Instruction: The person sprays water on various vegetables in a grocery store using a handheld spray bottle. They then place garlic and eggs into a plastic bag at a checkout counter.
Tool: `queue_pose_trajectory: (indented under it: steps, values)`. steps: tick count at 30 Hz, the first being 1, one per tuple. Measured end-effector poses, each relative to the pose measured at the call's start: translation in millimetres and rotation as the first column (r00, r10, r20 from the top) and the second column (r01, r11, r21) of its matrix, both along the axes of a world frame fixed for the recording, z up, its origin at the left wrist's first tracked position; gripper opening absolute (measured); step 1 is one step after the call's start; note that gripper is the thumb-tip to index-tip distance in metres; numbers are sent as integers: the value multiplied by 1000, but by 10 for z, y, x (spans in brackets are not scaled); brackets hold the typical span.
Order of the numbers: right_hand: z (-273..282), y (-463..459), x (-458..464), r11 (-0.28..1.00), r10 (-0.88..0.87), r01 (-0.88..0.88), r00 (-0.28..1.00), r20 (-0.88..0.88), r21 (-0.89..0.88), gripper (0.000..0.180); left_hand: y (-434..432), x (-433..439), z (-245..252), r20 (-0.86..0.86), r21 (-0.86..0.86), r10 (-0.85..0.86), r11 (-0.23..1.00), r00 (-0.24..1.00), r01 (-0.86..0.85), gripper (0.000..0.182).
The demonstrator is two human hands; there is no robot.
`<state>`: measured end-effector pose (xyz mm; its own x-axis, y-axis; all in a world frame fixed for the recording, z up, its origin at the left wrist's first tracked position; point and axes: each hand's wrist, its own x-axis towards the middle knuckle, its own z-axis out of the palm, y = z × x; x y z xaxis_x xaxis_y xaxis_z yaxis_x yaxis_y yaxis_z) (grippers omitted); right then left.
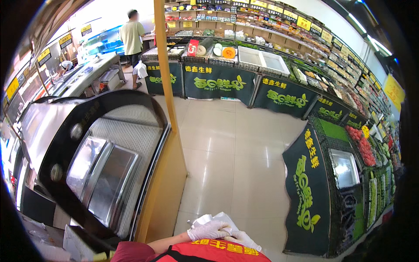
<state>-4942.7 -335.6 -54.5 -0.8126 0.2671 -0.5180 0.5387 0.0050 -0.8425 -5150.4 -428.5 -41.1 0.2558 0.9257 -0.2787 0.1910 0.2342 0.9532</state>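
Observation:
My left hand point(209, 231), in a thin white glove, lies over a bundled white plastic bag point(224, 218) held close to my waist. Beside it, also gloved, my right hand point(245, 240) closes on the near side of the same bag. The fingers of both hands meet, and what the bag holds, if anything, cannot be seen. Below the hands spreads my red apron point(209, 250), which bears yellow writing.
At left stands a black-framed display case point(108, 98) with metal trays point(113, 183), beside a wooden post point(163, 65). Produce stands with dark green cloth fronts point(219, 82) line the back and right point(304, 193). A person point(132, 36) with a white bag stands far back. Tiled floor point(229, 147) lies ahead.

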Motion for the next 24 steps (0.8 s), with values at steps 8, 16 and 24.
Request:
queue_pose_trajectory:
  steps: [8,16,24]
  values:
    - [-283,2560,-1529,981,133,-170,940,-315,-92,29,2135,-1337,76,24,-109,259,961,966,-255,22]
    - [215,4705,-3586,864,504,-458,768,-395,211,29,3709,-2735,395,261,-261,697,717,668,-647,19]
    - [188,6070,-5768,758,649,-613,742,-168,223,32,4845,-4697,-86,626,-478,717,663,305,-576,16]
